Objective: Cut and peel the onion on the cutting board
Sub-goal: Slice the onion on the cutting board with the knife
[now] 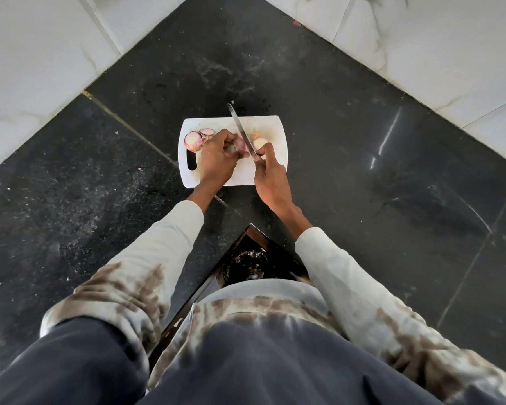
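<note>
A white cutting board (270, 171) lies on the black stone counter. My left hand (218, 159) grips a purple onion piece (241, 143) at the board's middle. My right hand (268, 173) holds a knife (240, 127); its blade points away from me and rests against the right side of that piece. A cut onion half (192, 141) with a loose slice (206, 131) lies at the board's left end. Another pale cut piece (257, 141) sits just right of the blade.
The black counter (100, 185) forms a corner backed by white marble wall tiles (41, 54). Its front edge notches inward just below my wrists (254, 238). Small scraps of onion skin lie on the counter around the board.
</note>
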Available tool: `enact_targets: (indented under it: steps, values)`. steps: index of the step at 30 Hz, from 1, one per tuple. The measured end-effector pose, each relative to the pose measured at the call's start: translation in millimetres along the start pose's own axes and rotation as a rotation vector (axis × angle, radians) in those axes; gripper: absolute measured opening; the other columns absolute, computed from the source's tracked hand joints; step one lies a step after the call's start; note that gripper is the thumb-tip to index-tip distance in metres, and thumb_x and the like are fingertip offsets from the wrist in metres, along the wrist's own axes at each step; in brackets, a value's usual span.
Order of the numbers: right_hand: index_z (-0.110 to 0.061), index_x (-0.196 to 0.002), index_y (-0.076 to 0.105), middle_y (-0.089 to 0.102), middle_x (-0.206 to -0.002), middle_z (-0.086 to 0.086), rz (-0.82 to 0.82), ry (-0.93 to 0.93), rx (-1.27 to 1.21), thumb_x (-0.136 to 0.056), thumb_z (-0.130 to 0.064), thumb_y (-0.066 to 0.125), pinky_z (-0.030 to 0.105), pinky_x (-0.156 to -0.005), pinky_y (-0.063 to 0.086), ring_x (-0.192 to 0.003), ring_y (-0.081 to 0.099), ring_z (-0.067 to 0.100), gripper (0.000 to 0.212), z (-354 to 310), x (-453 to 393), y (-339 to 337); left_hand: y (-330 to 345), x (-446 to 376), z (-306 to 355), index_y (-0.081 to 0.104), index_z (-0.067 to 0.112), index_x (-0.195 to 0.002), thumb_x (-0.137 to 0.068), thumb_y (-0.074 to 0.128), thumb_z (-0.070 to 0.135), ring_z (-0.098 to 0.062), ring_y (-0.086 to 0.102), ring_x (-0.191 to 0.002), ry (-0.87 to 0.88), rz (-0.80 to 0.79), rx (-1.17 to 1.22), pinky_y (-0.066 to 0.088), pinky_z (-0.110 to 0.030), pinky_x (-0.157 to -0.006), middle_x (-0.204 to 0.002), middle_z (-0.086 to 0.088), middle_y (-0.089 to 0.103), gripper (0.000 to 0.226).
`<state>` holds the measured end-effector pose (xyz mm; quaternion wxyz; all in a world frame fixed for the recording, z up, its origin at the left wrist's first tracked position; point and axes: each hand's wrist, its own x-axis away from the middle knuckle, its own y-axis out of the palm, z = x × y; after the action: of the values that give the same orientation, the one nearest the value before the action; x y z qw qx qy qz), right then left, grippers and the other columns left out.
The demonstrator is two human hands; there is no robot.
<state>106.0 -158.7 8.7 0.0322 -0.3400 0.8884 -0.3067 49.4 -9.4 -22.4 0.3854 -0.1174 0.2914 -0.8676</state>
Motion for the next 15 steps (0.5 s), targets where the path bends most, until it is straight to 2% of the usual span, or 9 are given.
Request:
enact_targets:
  steps: [7,9,12,13,15]
  values:
    - [-0.016,-0.131,0.041,0.052,-0.065,-0.003,-0.037,0.006,0.020,-0.110,-0.015,0.045,0.022,-0.041,0.029,-0.046,0.044,0.012,0.021,-1.5,-3.7,-0.4,2.0,-2.9,-6.8,0.072,0.018,-0.106,-0.093,0.080,0.026,-0.009,0.075,-0.090,0.007,-0.004,-0.004,0.065,-0.037,-0.084,-0.097,0.010,0.078,0.018]
    - [-0.016,-0.131,0.040,0.054,-0.066,-0.001,-0.044,0.011,0.034,-0.110,-0.015,0.045,0.023,-0.042,0.031,-0.047,0.046,0.014,0.022,-3.6,-5.8,1.2,3.3,-2.6,-5.2,0.071,0.018,-0.104,-0.098,0.075,0.027,-0.006,0.075,-0.086,0.024,0.003,0.001,0.064,-0.030,-0.081,-0.095,0.011,0.078,0.011]
    - [-0.016,-0.130,0.040,0.055,-0.066,0.005,-0.052,0.028,0.040,-0.110,-0.015,0.044,0.029,-0.044,0.032,-0.049,0.049,0.020,0.021,-6.8,-11.6,5.7,3.8,1.0,-2.7,0.070,0.014,-0.101,-0.100,0.073,0.021,0.006,0.069,-0.080,0.027,0.033,-0.004,0.055,-0.013,-0.075,-0.091,0.017,0.074,0.008]
    - [-0.017,-0.130,0.040,0.055,-0.066,0.006,-0.057,0.034,0.042,-0.110,-0.016,0.044,0.030,-0.045,0.032,-0.049,0.048,0.020,0.020,-6.7,-13.1,6.1,3.6,1.5,-2.7,0.069,0.015,-0.100,-0.099,0.074,0.021,0.007,0.069,-0.080,0.028,0.032,0.002,0.055,-0.012,-0.076,-0.091,0.018,0.074,0.007]
    - [-0.017,-0.130,0.039,0.055,-0.067,0.009,-0.075,0.044,0.038,-0.111,-0.017,0.043,0.029,-0.044,0.032,-0.048,0.047,0.020,0.019,-5.0,-15.1,5.1,2.9,-0.3,-6.6,0.069,0.019,-0.100,-0.100,0.072,0.026,0.001,0.074,-0.083,0.028,-0.006,0.043,0.062,-0.025,-0.081,-0.091,0.018,0.077,0.008]
